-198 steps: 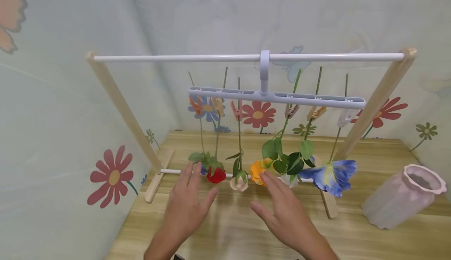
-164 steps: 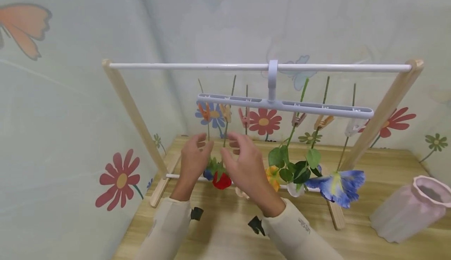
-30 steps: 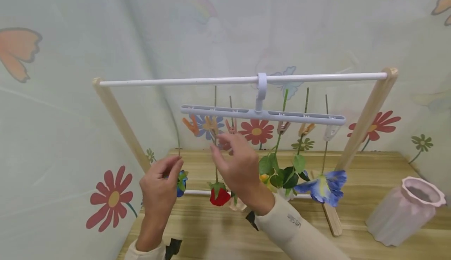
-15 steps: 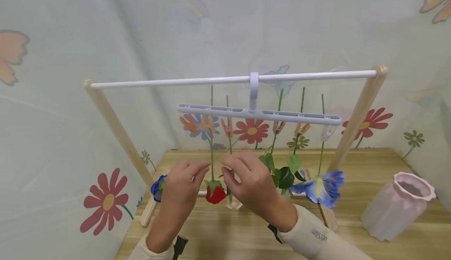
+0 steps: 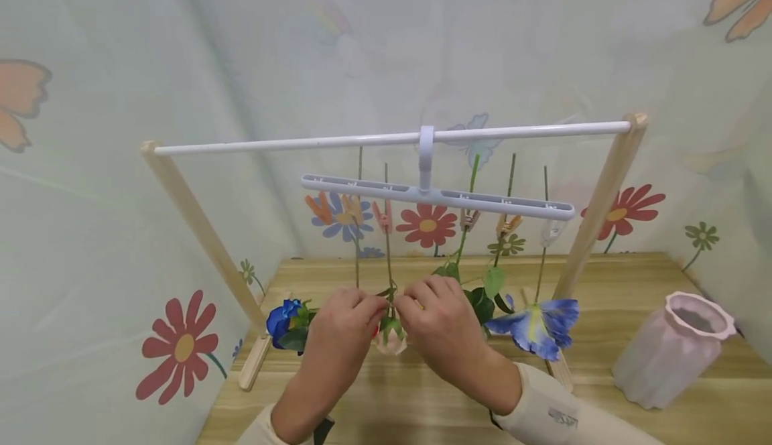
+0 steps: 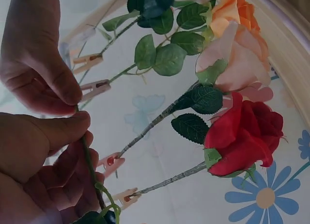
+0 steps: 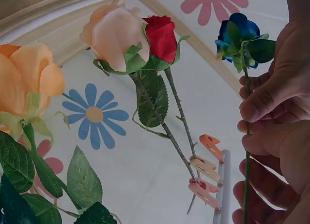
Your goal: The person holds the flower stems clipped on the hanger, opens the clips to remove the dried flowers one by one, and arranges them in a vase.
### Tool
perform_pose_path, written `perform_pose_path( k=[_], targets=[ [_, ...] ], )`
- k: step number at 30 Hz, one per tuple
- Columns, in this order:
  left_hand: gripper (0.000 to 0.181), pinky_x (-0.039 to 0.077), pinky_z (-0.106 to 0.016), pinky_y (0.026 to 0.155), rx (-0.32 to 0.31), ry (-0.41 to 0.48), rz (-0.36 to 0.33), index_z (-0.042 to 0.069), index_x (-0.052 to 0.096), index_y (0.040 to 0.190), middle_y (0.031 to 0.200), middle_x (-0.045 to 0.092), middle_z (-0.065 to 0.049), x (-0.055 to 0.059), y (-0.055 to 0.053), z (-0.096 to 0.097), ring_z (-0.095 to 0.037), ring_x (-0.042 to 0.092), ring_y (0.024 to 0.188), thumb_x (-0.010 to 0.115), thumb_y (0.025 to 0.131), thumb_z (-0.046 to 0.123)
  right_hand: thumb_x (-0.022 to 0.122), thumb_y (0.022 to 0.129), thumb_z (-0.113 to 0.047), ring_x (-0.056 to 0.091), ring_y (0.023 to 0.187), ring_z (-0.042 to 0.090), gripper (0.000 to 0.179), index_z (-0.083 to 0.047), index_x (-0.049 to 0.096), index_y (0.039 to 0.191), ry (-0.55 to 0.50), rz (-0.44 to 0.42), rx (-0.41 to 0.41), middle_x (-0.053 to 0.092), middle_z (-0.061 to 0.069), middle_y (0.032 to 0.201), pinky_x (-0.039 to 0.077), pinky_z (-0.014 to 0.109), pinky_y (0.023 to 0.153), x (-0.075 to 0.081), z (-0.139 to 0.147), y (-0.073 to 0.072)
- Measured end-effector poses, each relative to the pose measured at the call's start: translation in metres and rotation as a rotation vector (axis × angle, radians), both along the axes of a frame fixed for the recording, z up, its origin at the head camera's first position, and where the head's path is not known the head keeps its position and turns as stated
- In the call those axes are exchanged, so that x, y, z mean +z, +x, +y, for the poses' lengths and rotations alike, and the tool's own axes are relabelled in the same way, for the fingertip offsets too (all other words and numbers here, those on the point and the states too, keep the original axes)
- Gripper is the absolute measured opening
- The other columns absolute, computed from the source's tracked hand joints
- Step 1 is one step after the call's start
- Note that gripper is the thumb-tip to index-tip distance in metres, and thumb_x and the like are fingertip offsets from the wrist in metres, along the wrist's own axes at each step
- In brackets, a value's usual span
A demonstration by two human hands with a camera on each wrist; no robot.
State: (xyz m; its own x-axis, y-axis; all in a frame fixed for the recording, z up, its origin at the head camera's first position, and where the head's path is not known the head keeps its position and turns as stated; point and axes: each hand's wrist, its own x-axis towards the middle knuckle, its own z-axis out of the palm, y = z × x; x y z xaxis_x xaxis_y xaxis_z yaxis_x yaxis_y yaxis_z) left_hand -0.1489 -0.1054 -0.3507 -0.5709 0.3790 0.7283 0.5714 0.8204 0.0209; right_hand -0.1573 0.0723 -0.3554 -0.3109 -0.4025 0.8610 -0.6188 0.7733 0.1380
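A blue rose (image 5: 283, 324) lies sideways beside my left hand (image 5: 338, 344), which pinches its green stem (image 7: 247, 185) not far below the bloom. My right hand (image 5: 449, 328) pinches the same stem further along; the two hands' fingertips nearly meet. Behind them, a red rose (image 6: 242, 137) and a peach rose (image 6: 232, 64) hang bloom-down from clothespins. In the head view the red rose is mostly hidden by my left hand. An orange clothespin (image 5: 319, 209) at the hanger's left end holds no stem.
A pale blue clip hanger (image 5: 431, 196) hooks over the white rod (image 5: 271, 142) of a wooden-legged rack. An orange-yellow flower (image 7: 34, 79) and a blue-violet flower (image 5: 539, 328) hang too. A pink vase (image 5: 669, 358) stands right on the wooden table (image 5: 422, 405).
The blue rose has come out of the orange clothespin. My left hand has carried it left, then turned it sideways and rightward; my right hand has met it and now pinches the stem too.
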Motion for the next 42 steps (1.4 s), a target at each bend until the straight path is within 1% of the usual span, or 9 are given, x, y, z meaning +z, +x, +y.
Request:
perform_pose_path(
  k=[4,11,14,21,26,30,35,39,42],
  targets=[
    [0.014,0.057,-0.026,0.066,-0.002,0.004,-0.014,0.017,0.078,0.084,0.079,0.069,0.005,-0.002,0.002,0.005,-0.014,0.064,0.075,0.09,0.076,0.014,0.084,0.074,-0.008,0.063,0.072,0.019,0.016,-0.017,0.072,0.077,0.002,-0.024,-0.019,0.065,-0.002,0.076,0.05,0.032,0.061,-0.004,0.004,0.002],
    [0.014,0.046,-0.023,0.057,0.008,-0.018,-0.007,0.019,0.076,0.083,0.075,0.066,0.006,-0.002,0.004,0.013,-0.012,0.057,0.067,0.089,0.077,0.018,0.085,0.073,-0.008,0.058,0.065,0.017,0.016,-0.018,0.072,0.074,0.021,-0.025,-0.056,0.063,-0.002,0.071,0.041,0.027,0.053,-0.009,0.009,0.003],
    [0.014,0.045,-0.022,0.057,0.023,-0.033,-0.008,0.019,0.076,0.083,0.076,0.067,0.006,-0.002,0.004,0.014,-0.012,0.056,0.066,0.089,0.077,0.018,0.086,0.074,-0.009,0.057,0.062,0.015,0.015,-0.018,0.074,0.075,0.025,-0.033,-0.062,0.063,-0.003,0.071,0.037,0.025,0.051,-0.012,0.008,0.002],
    [0.013,0.05,-0.025,0.061,0.057,-0.047,-0.029,0.019,0.077,0.084,0.079,0.071,0.005,-0.002,0.004,0.018,-0.013,0.062,0.072,0.089,0.079,0.019,0.088,0.075,-0.009,0.058,0.061,0.014,0.017,-0.019,0.075,0.077,-0.015,-0.04,-0.032,0.064,-0.004,0.071,0.04,0.024,0.051,-0.018,0.009,-0.002],
    [0.012,0.049,-0.024,0.061,0.047,-0.036,-0.043,0.019,0.078,0.085,0.08,0.072,0.006,-0.002,0.004,0.02,-0.013,0.062,0.074,0.088,0.08,0.019,0.091,0.072,-0.012,0.057,0.06,0.013,0.017,-0.02,0.077,0.076,-0.049,-0.05,-0.032,0.065,-0.005,0.069,0.042,0.024,0.051,-0.021,0.011,-0.003],
    [0.011,0.054,-0.025,0.068,-0.005,0.007,-0.026,0.018,0.078,0.087,0.083,0.071,0.006,-0.001,0.004,0.018,-0.013,0.063,0.079,0.086,0.081,0.013,0.093,0.07,-0.013,0.057,0.06,0.014,0.018,-0.02,0.077,0.075,-0.072,-0.056,-0.048,0.066,-0.005,0.07,0.046,0.026,0.052,-0.02,0.015,-0.004],
    [0.012,0.058,-0.026,0.07,-0.094,0.096,0.058,0.013,0.077,0.09,0.085,0.07,0.002,0.006,0.005,0.01,-0.016,0.062,0.079,0.083,0.082,0.005,0.092,0.07,-0.015,0.058,0.061,0.015,0.017,-0.019,0.077,0.078,-0.106,-0.07,-0.073,0.066,-0.004,0.073,0.049,0.03,0.053,-0.017,0.027,-0.003],
    [0.012,0.057,-0.03,0.071,-0.125,0.192,0.107,0.009,0.077,0.095,0.087,0.071,-0.002,0.014,0.005,0.001,-0.019,0.063,0.082,0.078,0.085,0.002,0.091,0.072,-0.015,0.063,0.064,0.017,0.015,-0.018,0.078,0.08,-0.156,-0.095,-0.103,0.068,-0.004,0.073,0.053,0.032,0.056,-0.011,0.039,-0.001],
    [0.012,0.056,-0.031,0.071,-0.138,0.267,0.148,0.008,0.078,0.096,0.089,0.072,-0.003,0.018,0.003,-0.007,-0.021,0.064,0.084,0.075,0.086,0.001,0.089,0.076,-0.014,0.066,0.068,0.02,0.012,-0.016,0.079,0.082,-0.195,-0.11,-0.125,0.07,-0.002,0.074,0.055,0.033,0.056,-0.004,0.051,0.002]
  ],
)
